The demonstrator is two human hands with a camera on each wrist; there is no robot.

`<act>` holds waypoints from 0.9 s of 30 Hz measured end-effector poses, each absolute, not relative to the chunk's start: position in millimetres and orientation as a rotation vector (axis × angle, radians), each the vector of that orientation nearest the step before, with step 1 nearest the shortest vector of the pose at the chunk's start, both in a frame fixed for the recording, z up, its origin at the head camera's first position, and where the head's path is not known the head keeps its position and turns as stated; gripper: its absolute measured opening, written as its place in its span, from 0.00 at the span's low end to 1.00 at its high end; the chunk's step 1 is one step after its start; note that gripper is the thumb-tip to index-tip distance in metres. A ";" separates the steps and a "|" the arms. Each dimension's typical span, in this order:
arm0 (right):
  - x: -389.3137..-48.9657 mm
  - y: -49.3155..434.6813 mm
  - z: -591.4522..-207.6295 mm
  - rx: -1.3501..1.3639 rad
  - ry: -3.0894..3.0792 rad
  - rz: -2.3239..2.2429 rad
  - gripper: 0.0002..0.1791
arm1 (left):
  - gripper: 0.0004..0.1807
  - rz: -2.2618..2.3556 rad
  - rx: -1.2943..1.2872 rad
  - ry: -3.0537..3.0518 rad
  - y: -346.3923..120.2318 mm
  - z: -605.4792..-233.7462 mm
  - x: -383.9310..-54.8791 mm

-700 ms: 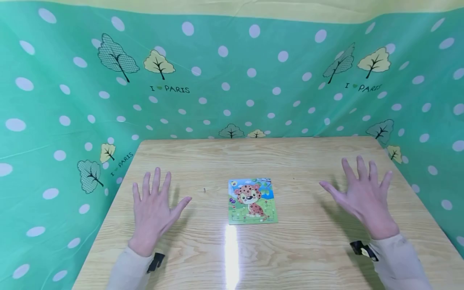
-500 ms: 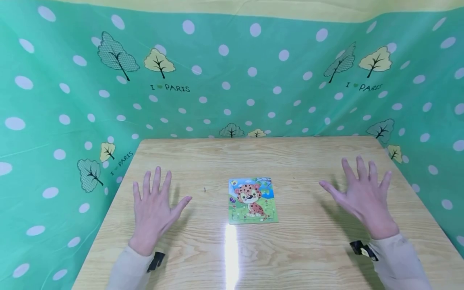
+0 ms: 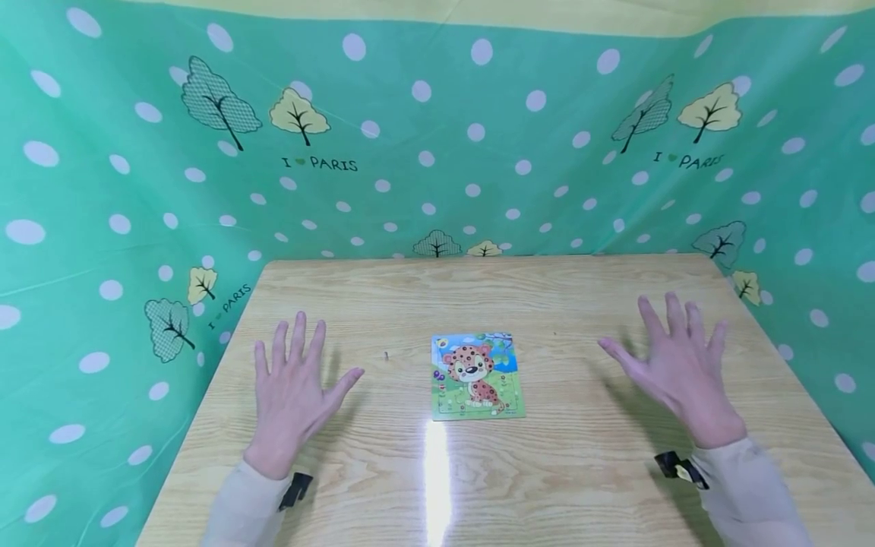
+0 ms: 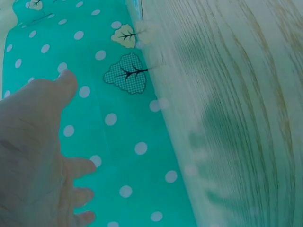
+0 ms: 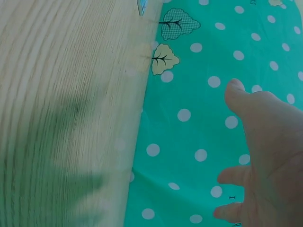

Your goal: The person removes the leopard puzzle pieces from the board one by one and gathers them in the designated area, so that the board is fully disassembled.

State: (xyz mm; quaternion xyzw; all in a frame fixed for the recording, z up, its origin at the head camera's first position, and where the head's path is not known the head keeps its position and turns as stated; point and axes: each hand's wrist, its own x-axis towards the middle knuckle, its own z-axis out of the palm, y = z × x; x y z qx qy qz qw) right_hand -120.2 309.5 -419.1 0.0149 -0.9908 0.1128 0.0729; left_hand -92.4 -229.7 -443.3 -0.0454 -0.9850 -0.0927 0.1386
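A square picture puzzle with a spotted leopard cub on it lies flat near the middle of the wooden table. To its left, my left hand hovers over the table with fingers spread and nothing held. On the other side my right hand is held up in the same way, its fingers apart and slightly bent. Both palms face down, and shadows fall on the wood beneath them. In the left wrist view, the thumb and several fingertips of the left hand show. The right wrist view shows the right hand likewise holding nothing.
The wooden table reaches back to a green polka-dot cloth that surrounds it on the far side, left and right. A tiny dark speck lies left of the puzzle. A light glare runs along the table in front of it.
My right hand has shifted slightly to the left, its fingers bending a little more. The left hand has edged slightly right. The puzzle has stayed in place; the view has tilted very slightly.
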 end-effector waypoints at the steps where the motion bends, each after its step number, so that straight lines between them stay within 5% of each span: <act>1: -120.4 308.4 -419.3 0.054 -2.969 0.358 0.56 | 0.55 -0.270 -0.134 -2.850 -229.5 -443.6 -92.8; 11: -126.2 276.0 -425.9 0.302 -2.816 0.803 0.37 | 0.51 -0.644 -0.264 -3.028 -215.6 -450.8 -94.4; 27: -140.4 213.1 -443.3 0.428 -2.797 1.110 0.27 | 0.49 -1.140 -0.391 -3.015 -168.0 -468.4 -101.6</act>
